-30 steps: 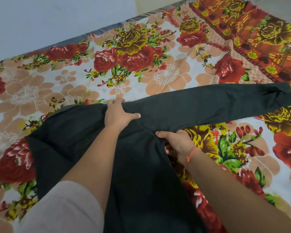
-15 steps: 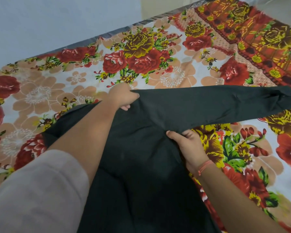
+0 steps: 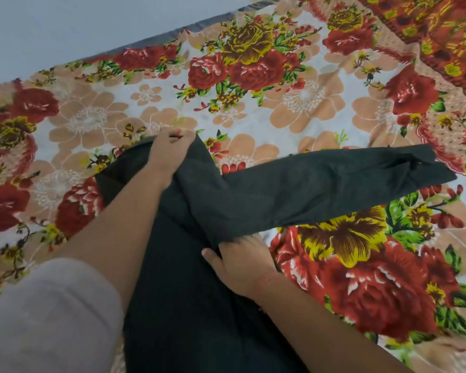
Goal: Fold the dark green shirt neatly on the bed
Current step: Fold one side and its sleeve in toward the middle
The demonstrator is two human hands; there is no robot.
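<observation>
The dark green shirt (image 3: 199, 278) lies on the floral bedspread (image 3: 280, 103), its body running toward me and one long sleeve (image 3: 334, 184) stretched out to the right. My left hand (image 3: 167, 154) grips the shirt's top edge near the shoulder, fingers curled over the cloth. My right hand (image 3: 240, 262) holds the fabric where the sleeve meets the body, thumb on top and fingers tucked under the fold. The shirt's lower part is hidden by my arms and the frame's bottom edge.
The bedspread covers the whole bed, with a darker red and orange border (image 3: 428, 30) at the far right. A pale wall (image 3: 65, 28) runs along the bed's far edge at the upper left.
My left hand has pulled the shoulder fabric in toward the middle, bunching it. The shirt's body now looks narrower. My right hand still holds the sleeve's base, lower in view.
</observation>
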